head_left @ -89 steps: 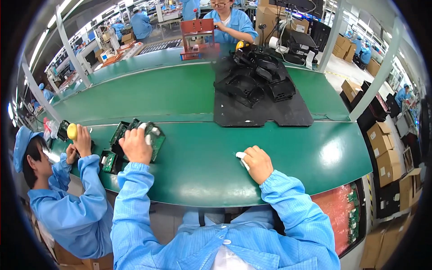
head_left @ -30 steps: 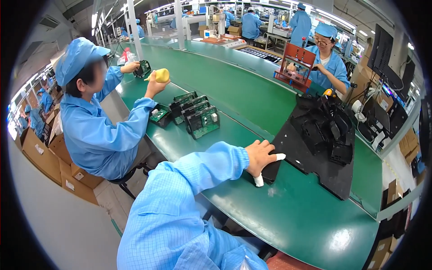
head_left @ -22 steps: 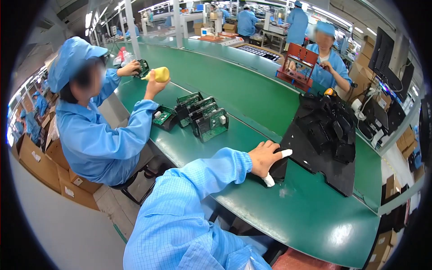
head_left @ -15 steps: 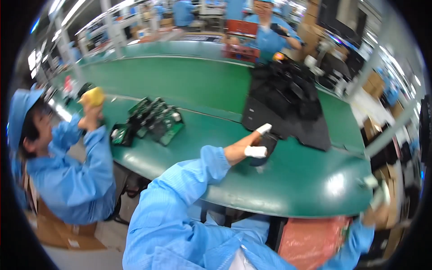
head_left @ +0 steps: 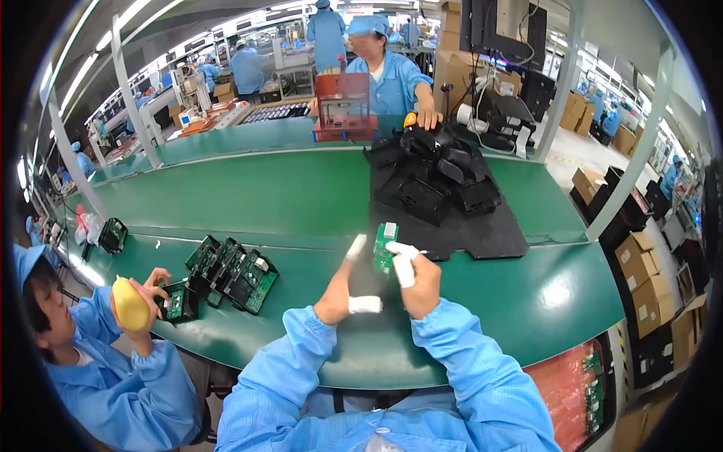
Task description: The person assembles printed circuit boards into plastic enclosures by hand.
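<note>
My right hand (head_left: 422, 285), white finger cots on some fingers, pinches a small green circuit board (head_left: 383, 239) above the table. The board stands tilted, with a pale block near its upper end. To its left, my left hand (head_left: 336, 295) has its thumb and forefinger spread apart, with white cots on both and nothing visible between them. A gap separates it from the board. Just beyond the hands lies a black mat (head_left: 489, 239), bearing a heap of black plastic housings (head_left: 444, 177).
Left on the green table (head_left: 301, 192) stand several black housings with boards (head_left: 233, 275). There a co-worker holds a yellow object (head_left: 131, 304). Across the table another person reaches to the heap, beside a red fixture (head_left: 343, 105). At lower right is a pink-lined bin (head_left: 557, 388) with boards.
My right hand has come from the lower right to the middle, now with a circuit board. The dark piece that my left hand held is no longer visible there. The view has shifted.
</note>
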Demonstrator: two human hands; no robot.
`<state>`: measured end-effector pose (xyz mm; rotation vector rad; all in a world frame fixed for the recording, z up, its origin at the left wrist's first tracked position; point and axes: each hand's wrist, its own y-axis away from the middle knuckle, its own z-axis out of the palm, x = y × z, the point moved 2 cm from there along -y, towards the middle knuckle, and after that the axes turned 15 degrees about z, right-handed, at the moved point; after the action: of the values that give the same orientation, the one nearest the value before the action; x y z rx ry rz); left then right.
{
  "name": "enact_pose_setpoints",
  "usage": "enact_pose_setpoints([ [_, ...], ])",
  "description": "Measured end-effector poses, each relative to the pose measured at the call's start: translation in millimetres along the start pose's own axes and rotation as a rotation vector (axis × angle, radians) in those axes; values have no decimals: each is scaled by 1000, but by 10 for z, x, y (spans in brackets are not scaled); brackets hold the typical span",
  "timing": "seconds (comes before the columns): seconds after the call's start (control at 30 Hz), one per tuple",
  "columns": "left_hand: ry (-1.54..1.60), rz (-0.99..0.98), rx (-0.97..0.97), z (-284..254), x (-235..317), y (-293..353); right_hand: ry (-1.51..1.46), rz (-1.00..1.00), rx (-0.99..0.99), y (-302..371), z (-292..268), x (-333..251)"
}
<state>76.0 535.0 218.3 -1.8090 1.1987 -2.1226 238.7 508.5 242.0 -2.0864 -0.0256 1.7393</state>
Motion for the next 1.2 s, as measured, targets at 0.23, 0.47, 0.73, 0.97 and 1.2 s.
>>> enact_pose_setpoints([
  [0.23,110,-22,43,-119,81,-58,-474,497,-134,-21,-60,61],
  [0.47,328,-121,79,-62,72,-24,-344,487,-168,-23,-76,111],
  [0.73,241,-78,70,-81,84,-23,-422,502,-130,-16,-59,188],
  [0.97,52,-37,-28,-136,53,-16,-428,483,-85,-7,-44,188],
  [1.2,-24,0,-52,-81,3,-19,-521,610,-75,-43,-46,283],
])
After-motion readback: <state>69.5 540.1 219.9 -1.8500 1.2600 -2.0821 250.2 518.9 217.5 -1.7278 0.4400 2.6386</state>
